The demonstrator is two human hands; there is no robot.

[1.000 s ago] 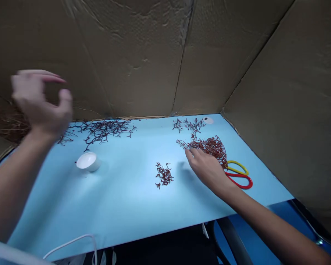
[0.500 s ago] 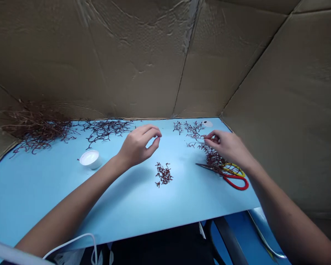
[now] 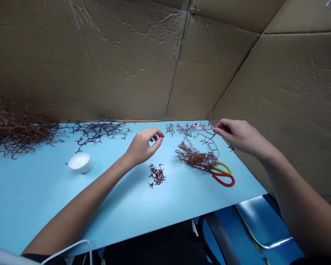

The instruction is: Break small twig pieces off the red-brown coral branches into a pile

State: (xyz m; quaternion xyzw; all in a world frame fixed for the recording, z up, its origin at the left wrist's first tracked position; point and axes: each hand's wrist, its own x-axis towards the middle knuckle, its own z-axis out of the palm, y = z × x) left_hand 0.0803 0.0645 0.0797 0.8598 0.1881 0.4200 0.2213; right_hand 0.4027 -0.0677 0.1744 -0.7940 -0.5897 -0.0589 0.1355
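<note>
My right hand [image 3: 241, 136] is closed in a pinch at the far right corner, holding a thin reddish-brown branched twig [image 3: 209, 139] that hangs from its fingertips over the table. My left hand [image 3: 145, 147] hovers mid-table, loosely curled, thumb and forefinger slightly apart, with nothing visible between them. Below it lies a small heap of short cut twig pieces [image 3: 157, 175]. A tangled clump of fine reddish-brown twigs [image 3: 195, 156] rests partly over scissors [image 3: 223, 179] with one red and one yellow handle loop.
A white bowl [image 3: 81, 163] stands to the left. Dark branched twigs [image 3: 100, 130] lie along the back edge, with a large brown bundle [image 3: 22, 129] at far left. More small twigs [image 3: 185, 129] lie at the back right. Cardboard walls [image 3: 127, 73] enclose the blue table [image 3: 121, 221].
My right hand has moved right and back, lifting the twig away from the clump, which has shifted and uncovered more of the scissors' handles. The view has turned slightly right. My left hand stays nearly still.
</note>
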